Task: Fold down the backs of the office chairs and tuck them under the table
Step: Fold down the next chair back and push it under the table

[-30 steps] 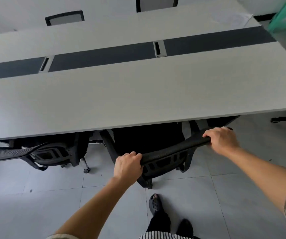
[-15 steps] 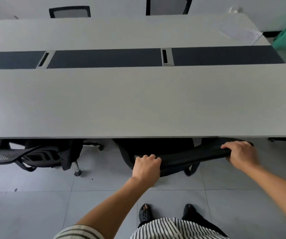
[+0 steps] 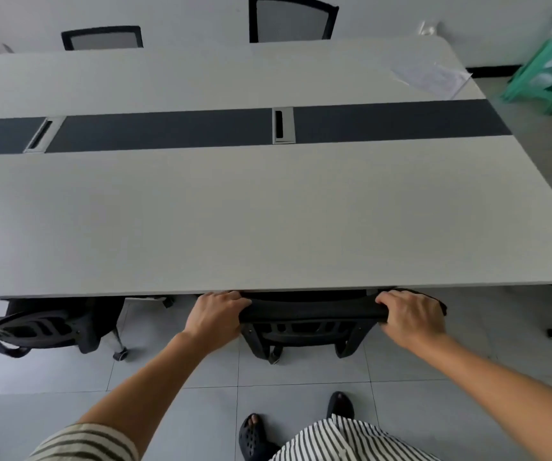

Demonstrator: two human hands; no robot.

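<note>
A black office chair (image 3: 307, 322) with its back folded flat sits mostly under the near edge of the long grey table (image 3: 268, 221). My left hand (image 3: 216, 314) grips the left end of the folded back's top bar. My right hand (image 3: 411, 316) grips its right end. The seat and base are hidden beneath the tabletop. A second black chair (image 3: 45, 324) with its back folded down stands under the table edge at the left.
Two upright mesh-back chairs (image 3: 101, 38) (image 3: 292, 19) stand at the table's far side. A clear plastic sheet (image 3: 431, 76) lies on the far right corner. A green stool (image 3: 547, 74) sits on the floor at right. My feet (image 3: 254, 437) are on the grey tiles.
The folded chair has straightened and slid further under the table, both hands staying on its back. I have stepped closer, and the view now looks more squarely at the table.
</note>
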